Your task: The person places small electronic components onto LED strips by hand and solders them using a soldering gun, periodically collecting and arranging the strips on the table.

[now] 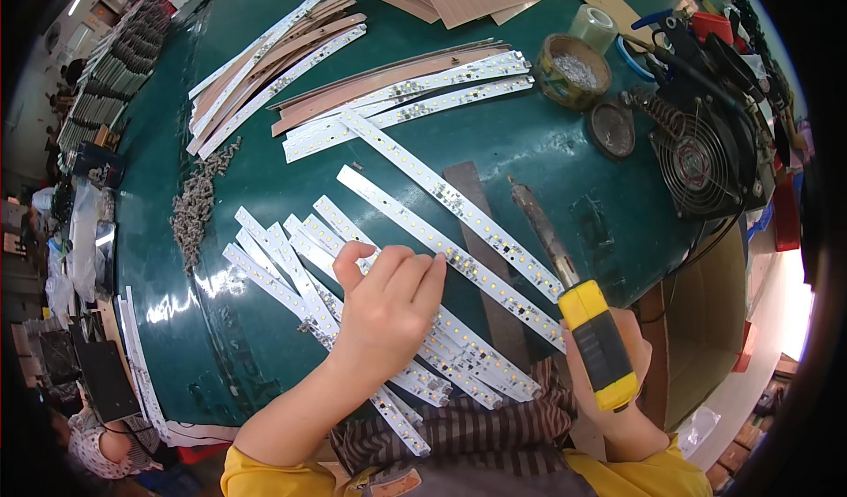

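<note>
My right hand point(628, 343) is wrapped round the yellow and black handle of a soldering iron point(607, 345), its metal tip pointing up and away over the table. My left hand point(386, 307) is closed, with its fingertips at the edge of a white LED strip point(406, 224) that slants toward me. Some of its fingers are hidden behind the hand. Beside that strip lies another LED strip point(468, 210), partly along a dark flat bar point(481, 188). Under and around my left hand, several more LED strips point(287, 254) are heaped loosely.
Farther off lie bundles of strips point(415, 91) with brown backing pieces point(353, 82). Small grey parts point(196, 201) form a pile at left. To the right are a round tin point(573, 72), a tape roll point(594, 27), a small dish point(610, 128), a fan point(701, 162) and a cardboard box point(706, 312).
</note>
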A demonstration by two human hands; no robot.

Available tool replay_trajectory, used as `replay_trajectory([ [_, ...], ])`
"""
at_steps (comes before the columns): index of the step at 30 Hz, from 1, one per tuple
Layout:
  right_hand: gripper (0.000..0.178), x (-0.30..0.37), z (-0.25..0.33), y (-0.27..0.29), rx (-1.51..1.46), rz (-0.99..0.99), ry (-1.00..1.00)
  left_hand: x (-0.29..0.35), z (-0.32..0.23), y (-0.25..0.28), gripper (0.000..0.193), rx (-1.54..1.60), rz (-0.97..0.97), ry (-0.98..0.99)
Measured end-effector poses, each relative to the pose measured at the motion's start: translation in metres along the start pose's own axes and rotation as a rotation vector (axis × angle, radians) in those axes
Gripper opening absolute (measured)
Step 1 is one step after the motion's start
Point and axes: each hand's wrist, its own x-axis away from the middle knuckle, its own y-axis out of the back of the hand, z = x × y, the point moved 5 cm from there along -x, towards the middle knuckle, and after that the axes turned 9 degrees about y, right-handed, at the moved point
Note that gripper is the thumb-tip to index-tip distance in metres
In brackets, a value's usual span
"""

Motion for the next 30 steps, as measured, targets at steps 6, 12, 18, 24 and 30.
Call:
replay_trajectory([
  [6, 0.028, -0.001, 0.004, -0.001, 0.018, 0.007, -0.001, 0.0, -0.011, -0.001, 0.026, -0.132, 0.008, -0.086],
  [12, 0.027, 0.0, -0.001, 0.002, -0.045, 0.011, -0.018, 0.0, -0.005, -0.001, 0.025, -0.078, 0.004, -0.027],
  [18, 0.033, 0.01, 0.002, 0.021, 0.037, -0.026, 0.045, 0.001, 0.017, -0.002, 0.012, 0.289, -0.067, 0.294],
  [24, 0.02, 0.0, 0.014, 0.013, 0.01, 0.06, 0.188, 0.0, 0.018, -0.004, 0.012, 0.325, -0.043, 0.342],
  [30, 0.022, -0.003, 0.014, 0.008, -0.071, 0.077, 0.127, 0.001, 0.019, -0.002, 0.011, 0.336, -0.04, 0.349],
])
